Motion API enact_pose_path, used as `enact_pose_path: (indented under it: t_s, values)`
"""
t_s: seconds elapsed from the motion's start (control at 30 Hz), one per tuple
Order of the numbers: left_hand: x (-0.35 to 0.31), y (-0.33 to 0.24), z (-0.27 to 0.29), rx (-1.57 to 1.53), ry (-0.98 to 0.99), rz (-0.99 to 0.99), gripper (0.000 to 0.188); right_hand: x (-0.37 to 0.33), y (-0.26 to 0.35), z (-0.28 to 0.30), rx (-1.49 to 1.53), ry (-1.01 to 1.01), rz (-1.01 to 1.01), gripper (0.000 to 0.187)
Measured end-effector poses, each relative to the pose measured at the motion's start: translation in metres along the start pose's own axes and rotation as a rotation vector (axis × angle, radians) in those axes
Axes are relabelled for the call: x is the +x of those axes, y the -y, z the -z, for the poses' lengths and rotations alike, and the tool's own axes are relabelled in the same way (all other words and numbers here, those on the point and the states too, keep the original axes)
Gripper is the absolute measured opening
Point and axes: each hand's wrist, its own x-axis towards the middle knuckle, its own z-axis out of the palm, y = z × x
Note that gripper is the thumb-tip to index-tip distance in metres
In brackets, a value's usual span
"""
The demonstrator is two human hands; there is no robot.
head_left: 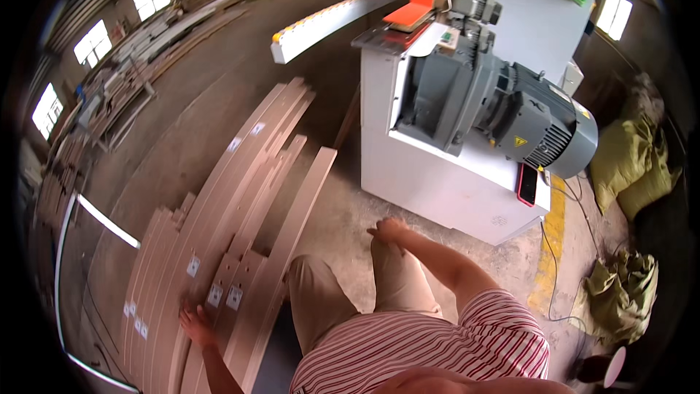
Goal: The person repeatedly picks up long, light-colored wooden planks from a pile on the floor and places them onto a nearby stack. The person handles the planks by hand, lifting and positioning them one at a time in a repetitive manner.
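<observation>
My left hand (197, 325) lies on the stack of long brown boards (219, 190) at my left, its fingers spread and nothing in them. Small white labels (193, 266) are stuck on several of the boards, and a few near ends have drilled holes. One separate board (310, 190) runs along the stack's right side, close to my leg. On my right knee rests my right hand (390, 231), holding nothing, with its fingers stretched out to the left.
A white machine cabinet (430, 175) with a grey motor (539, 117) stands ahead right; a phone (526, 184) lies on its ledge. A roller conveyor (328, 22) extends behind. Yellowish sacks (631, 153) and a cable (555, 277) are at the right, a white metal frame (60, 277) at the left.
</observation>
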Motion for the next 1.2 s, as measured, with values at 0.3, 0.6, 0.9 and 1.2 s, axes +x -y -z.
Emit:
enact_pose_path:
  t_s: [0.3, 0.6, 0.9, 1.2]
  values:
    - [-0.001, -0.034, -0.012, 0.125, -0.021, -0.007, 0.052, 0.004, -0.035, -0.007, 0.012, 0.019, -0.157, 0.043]
    - [0.008, -0.023, -0.002, -0.002, -0.021, -0.069, 0.043, 0.008, -0.017, -0.006, -0.033, -0.013, -0.07, 0.046]
    - [0.006, -0.025, -0.001, 0.052, -0.085, -0.1, 0.045, 0.003, -0.005, -0.019, 0.117, -0.194, -0.105, 0.036]
    - [0.007, -0.024, 0.001, 0.002, -0.116, -0.112, 0.04, -0.001, -0.011, -0.02, 0.14, -0.218, -0.131, 0.034]
